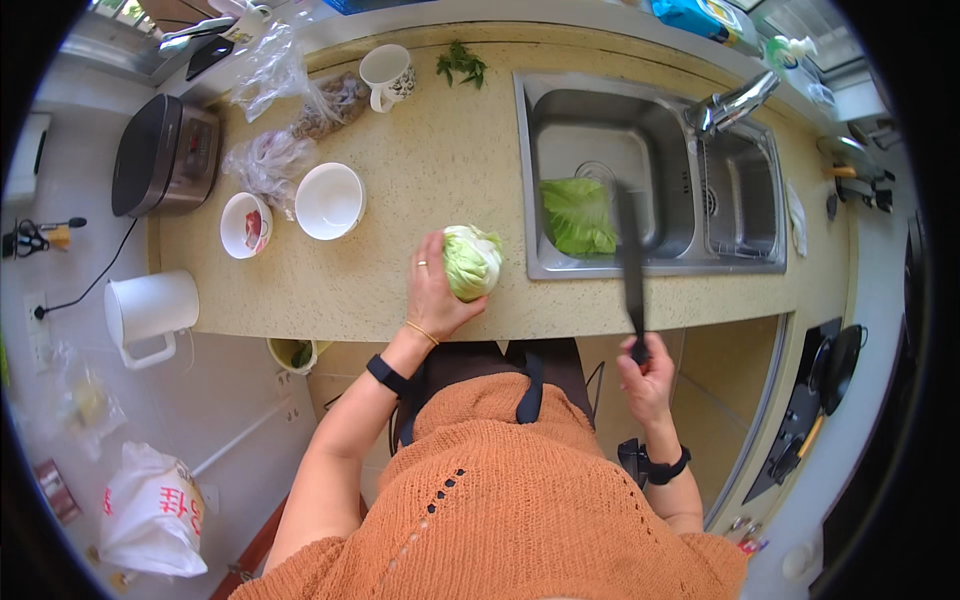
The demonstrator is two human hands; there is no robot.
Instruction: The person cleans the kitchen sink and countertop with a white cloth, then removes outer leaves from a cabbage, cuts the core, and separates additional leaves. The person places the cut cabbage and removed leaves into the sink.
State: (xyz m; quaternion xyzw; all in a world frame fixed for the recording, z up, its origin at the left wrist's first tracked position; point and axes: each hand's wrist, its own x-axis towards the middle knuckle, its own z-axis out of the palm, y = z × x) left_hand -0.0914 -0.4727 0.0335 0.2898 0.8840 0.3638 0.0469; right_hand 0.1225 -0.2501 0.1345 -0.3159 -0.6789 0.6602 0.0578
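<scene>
My left hand (439,292) is closed around the left side of a small head of cabbage or lettuce (472,262) near the counter's front edge. In my right hand (646,375) is the handle of a dark-bladed kitchen knife (631,262), slightly blurred, its blade pointing away from me over the sink's front rim. One loose green leaf (577,216) lies in the larger basin of the steel sink (529,172), left of the blade.
Left on the counter are a white bowl (330,201), a smaller bowl (246,225) holding meat, plastic bags (270,165), a mug (387,75), a rice cooker (165,157) and a white pitcher (154,311). Green sprigs (461,64) lie behind. A faucet (731,105) overhangs the sink.
</scene>
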